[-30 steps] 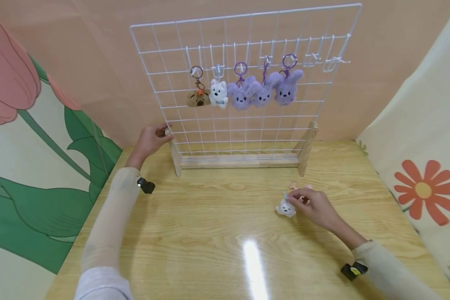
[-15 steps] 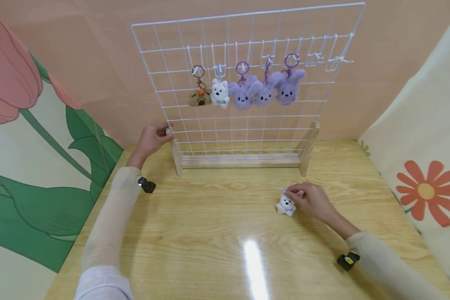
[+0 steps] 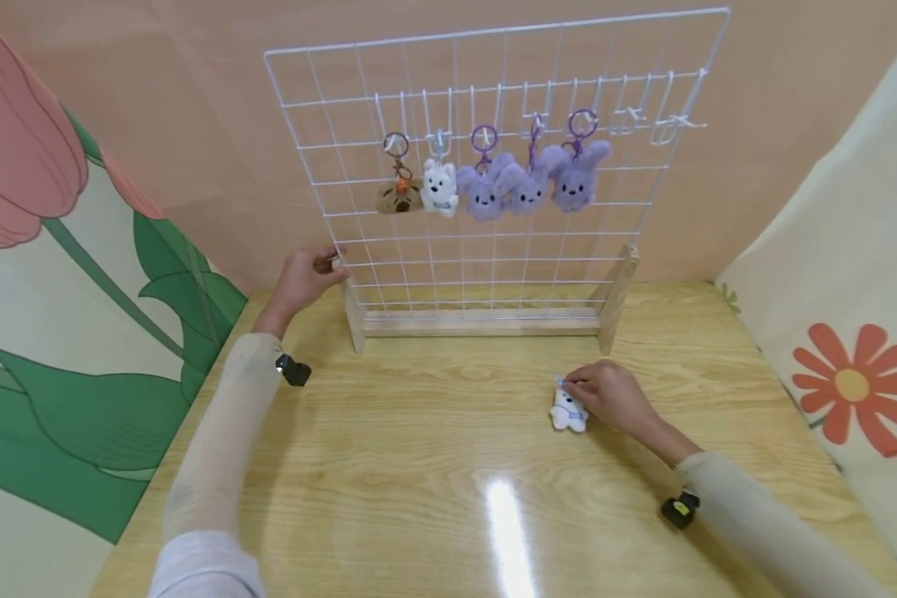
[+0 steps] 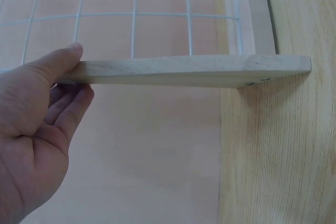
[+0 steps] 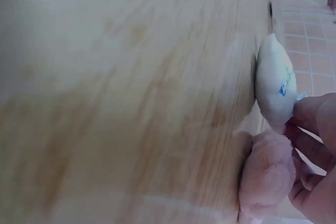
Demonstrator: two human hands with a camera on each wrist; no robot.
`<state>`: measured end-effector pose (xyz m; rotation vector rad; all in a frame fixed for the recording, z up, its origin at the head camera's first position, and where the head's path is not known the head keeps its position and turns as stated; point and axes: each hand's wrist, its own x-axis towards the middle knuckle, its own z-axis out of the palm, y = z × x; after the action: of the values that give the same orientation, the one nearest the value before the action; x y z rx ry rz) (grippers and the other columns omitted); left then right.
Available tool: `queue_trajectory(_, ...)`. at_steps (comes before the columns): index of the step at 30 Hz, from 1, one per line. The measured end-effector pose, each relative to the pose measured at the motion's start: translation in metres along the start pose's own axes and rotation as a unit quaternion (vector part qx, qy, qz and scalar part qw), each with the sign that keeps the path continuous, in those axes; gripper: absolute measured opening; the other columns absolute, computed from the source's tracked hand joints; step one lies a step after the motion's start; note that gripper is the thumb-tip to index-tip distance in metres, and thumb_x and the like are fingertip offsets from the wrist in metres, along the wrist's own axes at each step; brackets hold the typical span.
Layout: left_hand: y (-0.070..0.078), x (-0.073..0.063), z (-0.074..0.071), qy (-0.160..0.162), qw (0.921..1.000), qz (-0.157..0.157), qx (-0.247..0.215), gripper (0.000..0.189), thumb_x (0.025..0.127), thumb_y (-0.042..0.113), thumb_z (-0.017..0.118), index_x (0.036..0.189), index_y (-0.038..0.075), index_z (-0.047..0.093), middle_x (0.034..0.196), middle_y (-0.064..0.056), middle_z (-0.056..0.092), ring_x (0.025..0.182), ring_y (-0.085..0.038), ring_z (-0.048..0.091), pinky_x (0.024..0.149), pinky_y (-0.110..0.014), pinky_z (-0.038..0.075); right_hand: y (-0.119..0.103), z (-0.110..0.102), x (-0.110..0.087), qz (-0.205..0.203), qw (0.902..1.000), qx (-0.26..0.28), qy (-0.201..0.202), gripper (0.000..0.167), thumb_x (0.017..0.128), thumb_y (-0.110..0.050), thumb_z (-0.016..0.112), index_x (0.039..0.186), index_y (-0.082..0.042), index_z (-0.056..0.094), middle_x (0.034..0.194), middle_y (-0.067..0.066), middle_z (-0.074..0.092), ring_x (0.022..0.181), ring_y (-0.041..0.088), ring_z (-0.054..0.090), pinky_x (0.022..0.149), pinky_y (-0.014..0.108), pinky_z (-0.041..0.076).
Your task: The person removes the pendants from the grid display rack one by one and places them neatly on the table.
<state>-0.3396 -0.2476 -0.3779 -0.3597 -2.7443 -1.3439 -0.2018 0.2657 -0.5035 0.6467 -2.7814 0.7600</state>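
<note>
My right hand (image 3: 611,399) pinches the top of a white plush dog keychain (image 3: 569,418) with a blue clasp, just over the table at right of centre. In the right wrist view the white plush (image 5: 275,85) seems to touch the tabletop, beside a fluffy pink plush (image 5: 268,174). The head view hides that pink one behind the right hand. At the rack's left side my left hand (image 3: 302,281) grips the wooden upright. The left wrist view shows thumb and fingers of the left hand (image 4: 37,119) on opposite faces of this wooden upright (image 4: 184,66).
A white wire grid (image 3: 448,241) stands in a wooden base (image 3: 478,326) at the table's back. Its hooks carry a brown plush (image 3: 399,198), a white dog (image 3: 439,189) and several purple rabbit plushes (image 3: 573,184). Bare hooks (image 3: 669,129) hang at the right.
My right hand has shifted slightly left and tipped the white dog upright, its body now below the fingers. The pink plush has gone from the head view. My left hand stays on the upright.
</note>
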Motion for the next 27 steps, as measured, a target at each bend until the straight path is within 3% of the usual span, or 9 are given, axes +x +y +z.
queue_trajectory(9, 0.001, -0.001, 0.001, 0.007, 0.9999, 0.012, 0.010, 0.045, 0.097, 0.016, 0.073, 0.138, 0.000, 0.062, 0.141, -0.023, 0.059, 0.120, -0.032, 0.064, 0.097, -0.039, 0.058, -0.001, -0.001, 0.006, 0.007, 0.9997, -0.001, -0.023, 0.007, 0.093, -0.014, 0.076, 0.094, -0.010, 0.082, 0.088, 0.002, 0.077, 0.079, 0.016, 0.063, 0.067, 0.037, 0.056)
queue_trajectory(15, 0.001, 0.000, 0.002, 0.010, 0.9997, 0.015, 0.016, 0.043, 0.096, 0.012, 0.074, 0.136, 0.000, 0.064, 0.140, -0.023, 0.060, 0.119, -0.031, 0.065, 0.090, -0.027, 0.057, -0.002, -0.010, 0.006, -0.007, 0.9996, 0.004, -0.026, 0.007, 0.093, -0.012, 0.076, 0.095, -0.008, 0.081, 0.089, 0.005, 0.077, 0.081, 0.022, 0.069, 0.070, 0.044, 0.059)
queue_trajectory(20, 0.003, 0.000, 0.002, 0.009, 0.9998, 0.015, 0.013, 0.043, 0.096, 0.011, 0.073, 0.136, -0.001, 0.063, 0.141, -0.024, 0.059, 0.121, -0.032, 0.064, 0.096, -0.037, 0.057, -0.010, -0.030, 0.007, -0.020, 0.9996, 0.000, -0.023, 0.010, 0.094, -0.011, 0.075, 0.100, -0.005, 0.080, 0.094, 0.009, 0.078, 0.083, 0.025, 0.072, 0.068, 0.045, 0.060)
queue_trajectory(27, 0.002, 0.000, 0.001, 0.003, 0.9999, 0.010, 0.013, 0.044, 0.097, 0.012, 0.072, 0.138, -0.003, 0.061, 0.144, -0.024, 0.056, 0.126, -0.034, 0.061, 0.102, -0.046, 0.055, -0.031, -0.067, 0.016, -0.059, 0.9976, -0.002, 0.036, 0.011, 0.092, -0.012, 0.077, 0.101, -0.006, 0.080, 0.093, 0.010, 0.078, 0.074, 0.022, 0.070, 0.054, 0.028, 0.054)
